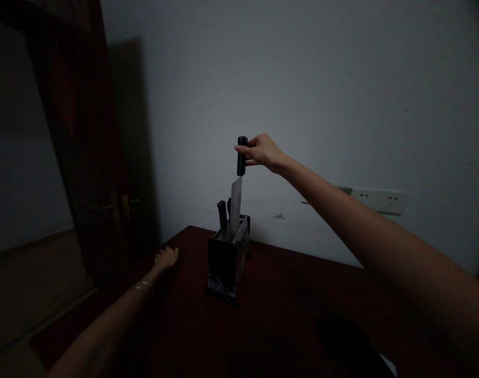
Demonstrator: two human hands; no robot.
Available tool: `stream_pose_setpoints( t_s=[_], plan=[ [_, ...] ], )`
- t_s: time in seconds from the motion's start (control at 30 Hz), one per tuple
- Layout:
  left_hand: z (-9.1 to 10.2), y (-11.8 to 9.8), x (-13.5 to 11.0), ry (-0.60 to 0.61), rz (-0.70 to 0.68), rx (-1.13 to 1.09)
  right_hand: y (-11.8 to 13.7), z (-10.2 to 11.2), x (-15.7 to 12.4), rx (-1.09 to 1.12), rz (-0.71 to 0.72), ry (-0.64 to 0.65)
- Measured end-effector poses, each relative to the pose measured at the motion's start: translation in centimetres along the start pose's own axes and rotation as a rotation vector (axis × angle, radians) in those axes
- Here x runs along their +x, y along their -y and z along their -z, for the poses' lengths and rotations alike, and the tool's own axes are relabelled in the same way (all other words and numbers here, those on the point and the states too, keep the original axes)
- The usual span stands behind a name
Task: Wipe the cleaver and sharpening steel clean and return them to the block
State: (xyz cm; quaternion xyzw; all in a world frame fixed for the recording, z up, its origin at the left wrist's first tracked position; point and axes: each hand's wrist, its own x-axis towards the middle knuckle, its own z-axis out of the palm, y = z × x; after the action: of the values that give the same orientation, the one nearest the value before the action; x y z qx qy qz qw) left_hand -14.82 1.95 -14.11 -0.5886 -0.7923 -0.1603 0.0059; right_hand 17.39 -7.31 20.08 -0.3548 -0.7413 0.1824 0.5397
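Note:
My right hand (262, 151) pinches the black handle of a knife (239, 181) held upright, blade down. The blade's lower end is inside a dark knife block (227, 260) standing on the dark red table (302, 310). Another black handle (222, 214) sticks out of the block beside the blade. My left hand (166, 258) rests near the table's left edge, well left of the block, fingers loosely stretched and holding nothing. A thin bracelet (142, 286) sits on that wrist.
A white wall stands right behind the table, with a white socket strip (376, 199) at the right. A dark wooden door (85, 157) with metal handles is at the left. A dark object (353, 346) lies on the table near the front right.

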Motion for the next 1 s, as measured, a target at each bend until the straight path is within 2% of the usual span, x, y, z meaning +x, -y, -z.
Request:
stream_pose_setpoints(
  t_s=[0.13, 0.27, 0.53, 1.0],
  plan=[
    [-3.6, 0.7, -1.0, 0.017, 0.008, 0.081, -0.3, -0.1, 0.6, 0.011, 0.002, -0.006],
    [-5.0, 1.4, -1.1, 0.02, -0.032, 0.132, -0.9, -0.2, 1.0, 0.026, 0.005, 0.006],
    [-5.3, 1.6, -0.5, 0.019, -0.056, 0.179, -2.6, -0.5, 2.2, 0.037, -0.006, -0.003],
    [-5.2, 1.4, -0.6, 0.005, -0.03, 0.203, -2.0, -0.9, 1.5, -0.024, -0.094, -0.005]
  ],
)
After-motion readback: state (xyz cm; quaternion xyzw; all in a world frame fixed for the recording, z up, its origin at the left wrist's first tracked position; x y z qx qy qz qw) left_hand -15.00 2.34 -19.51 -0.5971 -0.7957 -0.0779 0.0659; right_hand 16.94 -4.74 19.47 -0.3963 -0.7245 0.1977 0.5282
